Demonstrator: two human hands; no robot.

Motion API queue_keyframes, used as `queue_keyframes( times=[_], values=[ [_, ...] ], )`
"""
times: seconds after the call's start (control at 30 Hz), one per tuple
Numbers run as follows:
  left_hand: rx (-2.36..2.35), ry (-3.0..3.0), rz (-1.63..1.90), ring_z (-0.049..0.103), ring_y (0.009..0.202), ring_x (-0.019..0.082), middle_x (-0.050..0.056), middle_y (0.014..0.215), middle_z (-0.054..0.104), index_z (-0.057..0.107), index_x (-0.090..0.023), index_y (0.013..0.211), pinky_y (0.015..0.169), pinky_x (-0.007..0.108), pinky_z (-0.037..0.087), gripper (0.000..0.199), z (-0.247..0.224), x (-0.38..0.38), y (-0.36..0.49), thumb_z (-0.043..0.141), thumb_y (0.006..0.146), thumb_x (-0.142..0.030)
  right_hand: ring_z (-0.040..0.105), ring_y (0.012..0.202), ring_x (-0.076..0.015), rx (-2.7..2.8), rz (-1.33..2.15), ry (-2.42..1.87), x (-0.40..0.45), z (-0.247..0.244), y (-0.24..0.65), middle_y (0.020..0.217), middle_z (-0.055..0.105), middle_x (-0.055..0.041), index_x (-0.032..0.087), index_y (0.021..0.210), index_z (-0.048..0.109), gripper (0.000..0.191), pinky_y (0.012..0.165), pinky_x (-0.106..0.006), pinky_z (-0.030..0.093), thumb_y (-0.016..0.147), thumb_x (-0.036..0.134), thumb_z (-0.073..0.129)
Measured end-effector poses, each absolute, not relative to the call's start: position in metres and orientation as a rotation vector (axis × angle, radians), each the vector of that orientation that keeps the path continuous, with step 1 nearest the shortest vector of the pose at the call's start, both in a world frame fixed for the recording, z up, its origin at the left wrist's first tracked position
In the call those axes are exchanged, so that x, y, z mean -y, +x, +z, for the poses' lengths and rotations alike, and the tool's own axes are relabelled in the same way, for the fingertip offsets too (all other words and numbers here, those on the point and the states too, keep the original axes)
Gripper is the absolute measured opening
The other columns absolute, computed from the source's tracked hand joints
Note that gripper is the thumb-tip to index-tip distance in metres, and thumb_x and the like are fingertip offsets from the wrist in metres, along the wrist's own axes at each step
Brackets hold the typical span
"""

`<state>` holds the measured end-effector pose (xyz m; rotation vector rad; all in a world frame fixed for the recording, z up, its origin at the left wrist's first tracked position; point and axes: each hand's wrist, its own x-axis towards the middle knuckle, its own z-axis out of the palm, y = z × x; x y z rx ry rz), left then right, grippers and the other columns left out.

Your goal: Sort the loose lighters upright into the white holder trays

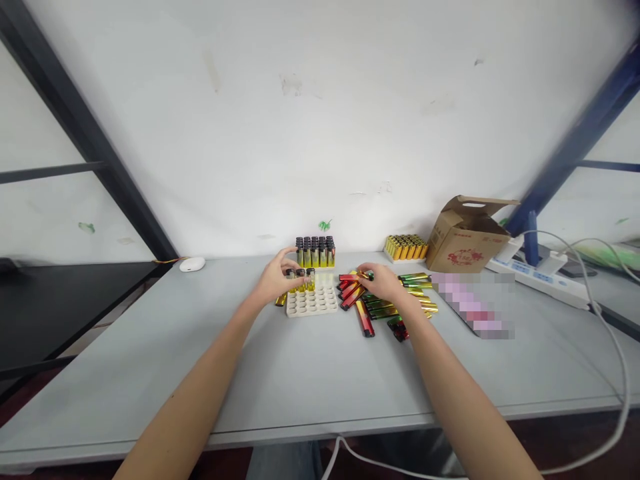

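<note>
The left hand (277, 275) has its thumb against three lighters (311, 280) standing at the back left of one white tray (313, 305); one cannot tell if it squeezes them. The right hand (384, 281) bends its fingers over a heap (380, 311) of red, green and gold lighters, too jumbled to count, near the middle of the table (280, 380); whether it has picked one up, one cannot tell.

Near the table's back edge stands one block (315, 253) of black-topped lighters, five across its front. To its right is one block of yellow tubes (407, 249), too tight to count. One brown box (463, 248) sits at the back right, with red flowers and red writing too small to read.
</note>
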<state>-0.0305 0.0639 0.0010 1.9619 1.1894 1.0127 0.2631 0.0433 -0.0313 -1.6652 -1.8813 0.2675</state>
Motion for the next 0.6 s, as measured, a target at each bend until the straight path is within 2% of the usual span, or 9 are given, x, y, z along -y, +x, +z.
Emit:
queue_keyframes(
  times=[0.13, 0.23, 0.33, 0.43, 0.5, 0.6],
  values=[
    [-1.333, 2.185, 0.815, 0.061, 0.104, 0.028, 0.007, 0.110, 0.065, 0.031, -0.027, 0.145, 0.090, 0.039, 0.046, 0.092, 0.000, -0.057, -0.041, 0.075, 0.068, -0.051, 0.067, 0.097, -0.0244, 1.937, 0.252, -1.686, -0.042, -0.030, 0.264, 0.104, 0.074, -0.0073, 0.020, 0.103, 0.071, 0.025, 0.089, -0.034, 0.049, 0.080, 0.022, 0.063],
    [-1.433, 2.309, 0.667, 0.059, 0.107, 0.030, 0.010, 0.115, 0.063, 0.024, -0.026, 0.149, 0.086, 0.039, 0.048, 0.091, -0.006, -0.052, -0.049, 0.066, 0.075, -0.055, 0.067, 0.097, -0.0236, 1.943, 0.237, -1.682, -0.042, -0.027, 0.263, 0.103, 0.074, -0.0070, 0.020, 0.101, 0.072, 0.022, 0.089, -0.033, 0.049, 0.081, 0.024, 0.063],
    [-1.443, 2.374, 0.671, 0.057, 0.112, 0.031, 0.011, 0.123, 0.060, 0.036, -0.022, 0.143, 0.092, 0.040, 0.046, 0.078, -0.014, -0.054, -0.056, 0.060, 0.079, -0.059, 0.067, 0.098, -0.0235, 1.920, 0.204, -1.640, -0.041, -0.025, 0.256, 0.105, 0.074, -0.0070, 0.019, 0.102, 0.071, 0.022, 0.089, -0.033, 0.048, 0.083, 0.025, 0.062],
    [-1.416, 2.449, 0.713, 0.055, 0.116, 0.030, 0.010, 0.125, 0.058, 0.057, -0.021, 0.120, 0.099, 0.041, 0.043, 0.060, -0.020, -0.062, -0.061, 0.059, 0.078, -0.063, 0.066, 0.099, -0.0232, 1.930, 0.180, -1.617, -0.039, -0.025, 0.242, 0.107, 0.073, -0.0065, 0.020, 0.106, 0.069, 0.024, 0.087, -0.032, 0.048, 0.085, 0.025, 0.059],
    [-1.403, 2.488, 0.699, 0.053, 0.119, 0.030, 0.010, 0.128, 0.056, 0.061, -0.020, 0.110, 0.101, 0.040, 0.042, 0.057, -0.023, -0.066, -0.064, 0.059, 0.076, -0.066, 0.065, 0.100, -0.0236, 1.956, 0.146, -1.620, -0.037, -0.026, 0.231, 0.107, 0.072, -0.0063, 0.021, 0.106, 0.069, 0.024, 0.086, -0.032, 0.047, 0.086, 0.025, 0.057],
    [-1.377, 2.532, 0.627, 0.049, 0.125, 0.032, 0.011, 0.131, 0.054, 0.063, -0.019, 0.106, 0.103, 0.041, 0.043, 0.064, -0.027, -0.068, -0.067, 0.061, 0.069, -0.072, 0.063, 0.101, -0.0238, 1.999, 0.086, -1.614, -0.034, -0.030, 0.219, 0.102, 0.073, -0.0059, 0.022, 0.103, 0.070, 0.021, 0.084, -0.031, 0.045, 0.087, 0.023, 0.055]
  ],
)
